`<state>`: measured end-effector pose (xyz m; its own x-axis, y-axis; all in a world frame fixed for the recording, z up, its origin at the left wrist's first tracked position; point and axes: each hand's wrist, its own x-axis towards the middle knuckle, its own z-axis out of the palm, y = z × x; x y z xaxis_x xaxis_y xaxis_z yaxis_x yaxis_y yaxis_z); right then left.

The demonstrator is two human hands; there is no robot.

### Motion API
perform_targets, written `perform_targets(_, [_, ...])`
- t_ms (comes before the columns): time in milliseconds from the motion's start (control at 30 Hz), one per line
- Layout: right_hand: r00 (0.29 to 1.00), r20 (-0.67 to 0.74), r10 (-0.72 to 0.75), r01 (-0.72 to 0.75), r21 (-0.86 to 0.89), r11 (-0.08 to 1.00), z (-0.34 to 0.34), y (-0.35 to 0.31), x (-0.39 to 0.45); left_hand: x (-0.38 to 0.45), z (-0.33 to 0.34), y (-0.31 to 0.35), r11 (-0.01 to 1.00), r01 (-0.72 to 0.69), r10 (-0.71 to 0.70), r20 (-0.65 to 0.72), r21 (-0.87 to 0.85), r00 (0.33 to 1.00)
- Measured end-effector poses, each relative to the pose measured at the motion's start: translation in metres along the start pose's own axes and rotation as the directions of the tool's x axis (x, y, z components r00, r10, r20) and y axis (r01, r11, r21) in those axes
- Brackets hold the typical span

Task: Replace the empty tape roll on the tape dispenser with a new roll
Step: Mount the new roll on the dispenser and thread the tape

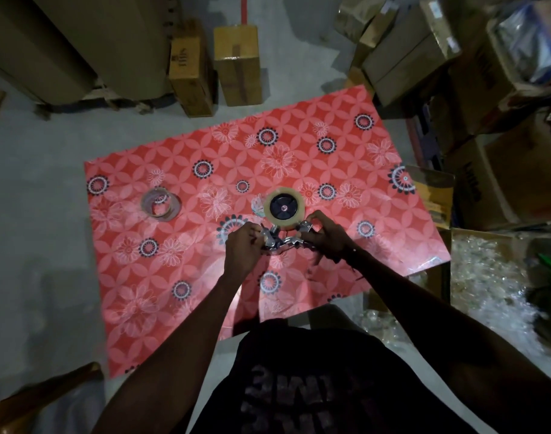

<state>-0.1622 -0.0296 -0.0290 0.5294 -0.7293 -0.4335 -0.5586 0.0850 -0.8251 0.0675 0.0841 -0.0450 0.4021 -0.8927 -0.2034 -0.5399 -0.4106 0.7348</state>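
Nearby, empty tape core [160,204] leftward

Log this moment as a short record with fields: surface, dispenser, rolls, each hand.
surface: red flowered table
dispenser: tape dispenser, metal end toward the person, held over the table
new roll: tape roll sits on the dispenser's black hub
old roll: empty tape roll lies flat on the table, apart from the dispenser
left hand: grips the dispenser's metal frame
right hand: pinches the frame's other side
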Motion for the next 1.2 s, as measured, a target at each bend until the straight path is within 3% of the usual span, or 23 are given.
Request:
perform_targets(200, [0.996,-0.018,0.082,-0.084,-0.108,0.991,-0.010,-0.025,0.008,0.003,-0.007,-0.001,0.995,0.084,-0.083,0.017,-0.059,0.996])
perform_targets(300, [0.979,-0.017,0.202,-0.202,-0.166,0.965,-0.018,-0.043,0.014,0.010,-0.012,-0.002,0.987,0.105,-0.108,-0.010,-0.125,0.994])
perform_targets(600, [0.981,0.034,0.192,-0.173,-0.299,0.939,-0.045,-0.102,0.036,0.031,-0.045,0.028,0.986,0.113,-0.120,-0.051,-0.124,0.991])
perform_targets(867, [0.999,0.011,-0.050,0.050,-0.330,0.943,-0.052,-0.159,0.015,0.035,-0.064,0.053,0.962,0.041,-0.086,-0.159,-0.271,0.984])
perform_targets(1033, [0.955,-0.061,-0.290,0.224,-0.493,0.841,-0.047,-0.171,0.003,0.033,-0.074,0.064,0.946,-0.012,-0.049,-0.181,-0.323,0.982])
perform_targets(1200, [0.928,-0.082,-0.364,0.289,-0.460,0.839,-0.038,-0.175,-0.009,0.033,-0.085,0.068,0.934,-0.070,-0.020,-0.249,-0.349,0.968])
